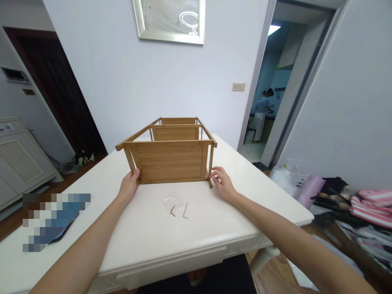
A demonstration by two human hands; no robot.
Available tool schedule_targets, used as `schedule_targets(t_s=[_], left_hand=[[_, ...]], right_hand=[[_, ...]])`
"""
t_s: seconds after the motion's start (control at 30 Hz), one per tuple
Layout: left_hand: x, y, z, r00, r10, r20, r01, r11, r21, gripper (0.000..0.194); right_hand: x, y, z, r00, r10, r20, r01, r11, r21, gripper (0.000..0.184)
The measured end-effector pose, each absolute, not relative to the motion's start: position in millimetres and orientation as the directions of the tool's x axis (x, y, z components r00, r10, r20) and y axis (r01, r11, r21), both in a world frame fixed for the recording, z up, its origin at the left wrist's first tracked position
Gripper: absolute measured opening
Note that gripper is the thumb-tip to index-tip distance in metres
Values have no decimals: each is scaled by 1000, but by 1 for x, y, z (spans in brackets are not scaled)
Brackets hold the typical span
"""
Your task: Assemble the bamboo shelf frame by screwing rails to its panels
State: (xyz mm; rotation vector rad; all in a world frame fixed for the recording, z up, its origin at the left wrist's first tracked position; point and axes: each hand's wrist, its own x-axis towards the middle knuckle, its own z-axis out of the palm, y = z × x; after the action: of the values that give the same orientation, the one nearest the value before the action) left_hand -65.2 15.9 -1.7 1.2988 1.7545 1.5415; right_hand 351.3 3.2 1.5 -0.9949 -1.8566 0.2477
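A wooden shelf rack (pixel 171 161) lies on its side on the white table (pixel 211 228), one slatless panel facing me and two more behind it. My left hand (pixel 129 184) is closed around its lower left corner, thumb in front and the other fingers mostly hidden. Beside the lower right post, my right hand (pixel 223 184) has its fingers apart and slightly bent, the tips at or very near the wood. In front of the rack lie a clear plastic bag (pixel 174 201), a few small screws (pixel 173 212) and an L-shaped hex key (pixel 185 211).
A partly blurred flat object (pixel 58 222) lies at the table's left side. Behind the table is a wall with a framed mirror (pixel 171 20). Through the doorway at right stands a person (pixel 261 110). Bags and a pink roll (pixel 310 191) are piled on the right.
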Motion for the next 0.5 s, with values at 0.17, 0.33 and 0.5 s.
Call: schedule_targets(t_s=[0.17, 0.33, 0.5], left_hand=[[-69, 29, -5, -481, 813, 328, 542, -18, 840, 64], [-72, 43, -11, -488, 809, 329, 535, -21, 845, 60], [-76, 54, -9, -496, 834, 241, 500, 48, 864, 54]], right_hand=[[336, 12, 3, -313, 701, 641, 437, 705, -558, 14], [331, 18, 5, -335, 759, 558, 389, 651, -652, 15], [331, 9, 6, -342, 746, 571, 402, 666, -628, 16]])
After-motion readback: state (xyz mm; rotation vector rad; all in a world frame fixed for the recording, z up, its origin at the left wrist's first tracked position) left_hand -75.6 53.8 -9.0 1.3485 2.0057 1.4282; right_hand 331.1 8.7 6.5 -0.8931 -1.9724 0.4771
